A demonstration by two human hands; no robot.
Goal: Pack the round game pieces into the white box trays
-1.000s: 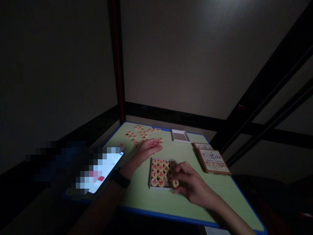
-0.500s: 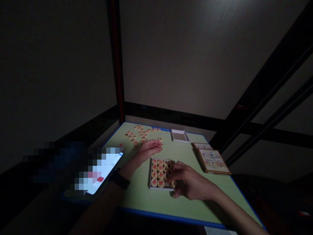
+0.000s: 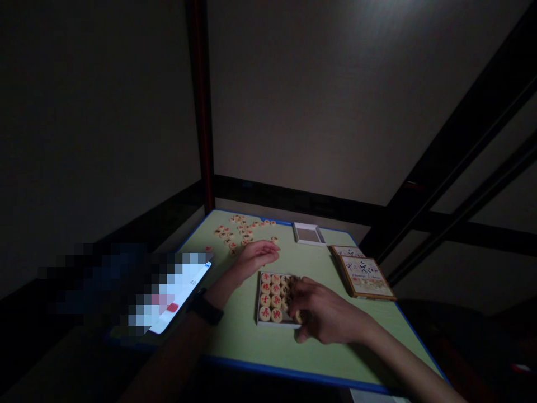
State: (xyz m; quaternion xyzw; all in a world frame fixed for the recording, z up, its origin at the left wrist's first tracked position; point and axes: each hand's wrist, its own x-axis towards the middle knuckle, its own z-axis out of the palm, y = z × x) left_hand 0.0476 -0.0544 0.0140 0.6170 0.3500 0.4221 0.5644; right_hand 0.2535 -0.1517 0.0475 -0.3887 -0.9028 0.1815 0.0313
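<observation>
A shallow white box [image 3: 257,307] on the table holds Chinese chess pieces in rows, with red characters on the left columns and dark ones on the right. Over the right side of this box, my right hand [image 3: 327,312] is closed, its fingers bent around a Chinese chess piece [image 3: 299,317] in the near right corner. The hand hides part of the right columns. My left hand [image 3: 255,259] holds nothing and stays beyond the box's far left corner, fingers stretched out to the right and thumb apart. A dark band [image 3: 205,307] circles the left wrist.
Loose Chinese chess pieces [image 3: 245,230] lie scattered at the far left of the green table [image 3: 268,350]. At the back stands an open white tray [image 3: 309,234]. Two decorated box lids [image 3: 364,275] overlap on the right. A lit tablet [image 3: 180,299] occupies the left edge.
The right fingers have shifted slightly toward the near right corner of the box and curled in closer. My left hand has hardly moved. The number on the tablet has changed.
</observation>
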